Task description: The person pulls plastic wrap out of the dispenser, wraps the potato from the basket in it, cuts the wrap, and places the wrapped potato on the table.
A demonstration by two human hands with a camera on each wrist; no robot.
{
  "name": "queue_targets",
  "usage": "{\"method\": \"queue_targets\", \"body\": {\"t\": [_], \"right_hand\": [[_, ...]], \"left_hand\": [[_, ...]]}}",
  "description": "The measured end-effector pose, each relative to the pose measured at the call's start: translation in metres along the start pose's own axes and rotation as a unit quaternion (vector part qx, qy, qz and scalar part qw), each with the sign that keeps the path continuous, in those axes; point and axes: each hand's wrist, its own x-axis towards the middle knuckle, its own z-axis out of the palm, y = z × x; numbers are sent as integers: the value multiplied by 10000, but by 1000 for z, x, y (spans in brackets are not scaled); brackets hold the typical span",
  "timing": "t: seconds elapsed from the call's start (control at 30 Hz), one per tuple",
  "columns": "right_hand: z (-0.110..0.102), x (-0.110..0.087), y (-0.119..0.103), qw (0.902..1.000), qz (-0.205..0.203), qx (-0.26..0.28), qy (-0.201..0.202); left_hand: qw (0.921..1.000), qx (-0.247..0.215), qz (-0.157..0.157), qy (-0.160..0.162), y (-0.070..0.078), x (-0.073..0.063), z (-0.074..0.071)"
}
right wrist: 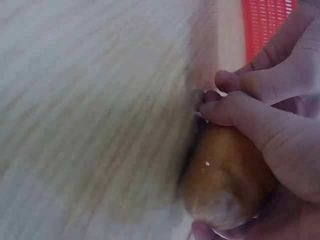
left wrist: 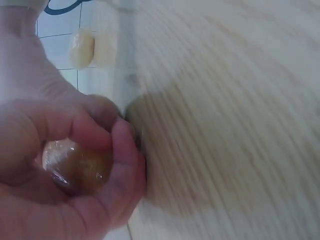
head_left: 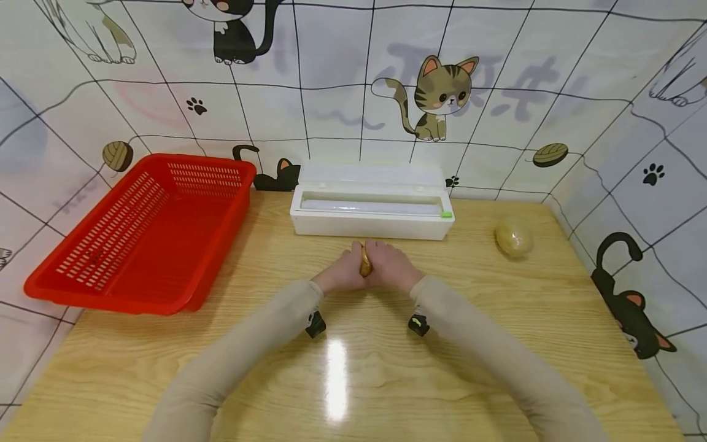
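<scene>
A golden-brown, rounded, fruit-like piece (right wrist: pixel 225 175) in shiny clear film is held between both hands at the middle of the table. My left hand (head_left: pixel 347 269) curls its fingers round it; the film glistens on the piece (left wrist: pixel 80 167) in the left wrist view. From the other side my right hand (head_left: pixel 391 264) grips it too, with the two hands touching. Much of the piece is hidden by the fingers in the head view. Just behind the hands stands a white cling film dispenser (head_left: pixel 370 226), lid raised, a roll inside and a green slider (head_left: pixel 446 215) at its right end.
At the left stands a red plastic basket (head_left: pixel 182 288) with slotted walls. A pale yellow round piece (head_left: pixel 513 237), also shiny as if wrapped, sits on the wooden table (head_left: pixel 375 380) at the back right. A cat-patterned cloth (head_left: pixel 331 110) forms the back and sides.
</scene>
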Motion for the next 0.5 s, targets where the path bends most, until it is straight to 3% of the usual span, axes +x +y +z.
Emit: {"method": "queue_targets", "body": {"t": [0.1,0.23,0.33,0.5], "right_hand": [[-4,1,3,9997,20,195,-149],[-3,-4,4,9992,148,344,150],[-2,-8,4,9995,94,138,284],[-3,-8,7,9998,-111,-148,11]], "left_hand": [[9998,6,-146,147,2,1,3],[9988,-304,-320,208,1,5,2],[9979,-403,-471,171,2,7,0],[9963,199,-808,206,9,8,3]]}}
